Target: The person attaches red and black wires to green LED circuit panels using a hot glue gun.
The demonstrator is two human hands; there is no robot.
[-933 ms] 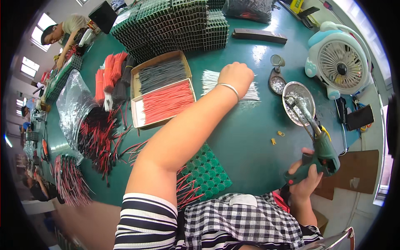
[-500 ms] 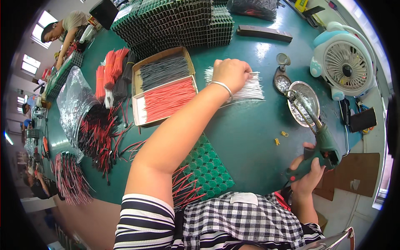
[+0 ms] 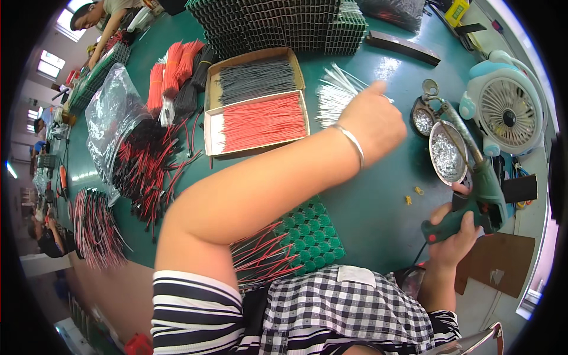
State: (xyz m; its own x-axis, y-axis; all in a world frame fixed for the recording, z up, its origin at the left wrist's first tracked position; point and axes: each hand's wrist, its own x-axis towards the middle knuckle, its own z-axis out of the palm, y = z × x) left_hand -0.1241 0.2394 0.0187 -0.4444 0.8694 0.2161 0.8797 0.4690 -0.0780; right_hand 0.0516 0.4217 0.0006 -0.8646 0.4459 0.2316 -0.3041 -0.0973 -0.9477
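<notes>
My left hand (image 3: 374, 123), with a bracelet at the wrist, is closed just right of a pile of white wires (image 3: 332, 97). Its fingers curl away from view, so what they hold is hidden. In my right hand (image 3: 454, 239) is a green soldering gun (image 3: 486, 183), its long metal barrel pointing up and left. The barrel's end is over the far side of an oval metal bowl (image 3: 442, 155) with silvery bits in it, close to a small dark dish (image 3: 422, 120). Below my left forearm lies a green circular-patterned board (image 3: 313, 234), red and black wires (image 3: 263, 260) beside it.
Boxes of red wires (image 3: 263, 123) and dark wires (image 3: 257, 81) lie beyond my forearm. Stacked green racks (image 3: 278, 29) stand at the back. A fan (image 3: 507, 112) is at right; two yellow pieces (image 3: 408, 200) lie near the bowl. Bundled wires (image 3: 142, 171) spill from a plastic bag at left.
My left hand has drawn back from the white wires toward the right, nearer the bowl. The soldering gun's end has shifted toward the bowl's far side. The whole view has shifted too.
</notes>
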